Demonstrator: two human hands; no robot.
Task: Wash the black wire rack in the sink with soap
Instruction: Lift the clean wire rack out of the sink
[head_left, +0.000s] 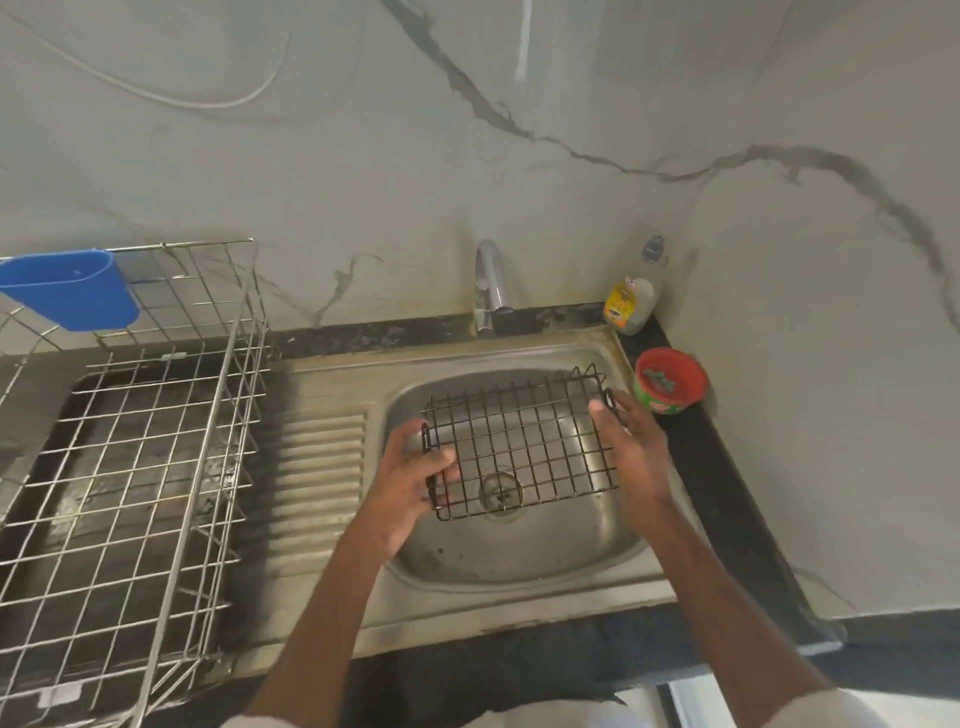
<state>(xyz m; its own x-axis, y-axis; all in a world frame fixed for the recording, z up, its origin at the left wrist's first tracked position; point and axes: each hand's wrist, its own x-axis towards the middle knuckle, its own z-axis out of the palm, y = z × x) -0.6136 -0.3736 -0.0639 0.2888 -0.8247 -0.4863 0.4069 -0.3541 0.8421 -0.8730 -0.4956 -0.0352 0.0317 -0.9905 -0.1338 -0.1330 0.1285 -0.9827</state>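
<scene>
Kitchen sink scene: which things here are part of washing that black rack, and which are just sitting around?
For the job:
black wire rack, held by left hand and right hand
sink
tap
soap bottle
red tub, likely holding soap

Just lying about:
steel dish rack
blue holder

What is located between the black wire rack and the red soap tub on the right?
In the head view, only the right hand gripping the black wire rack, then the sink rim and dark counter, before the red soap tub.
</scene>
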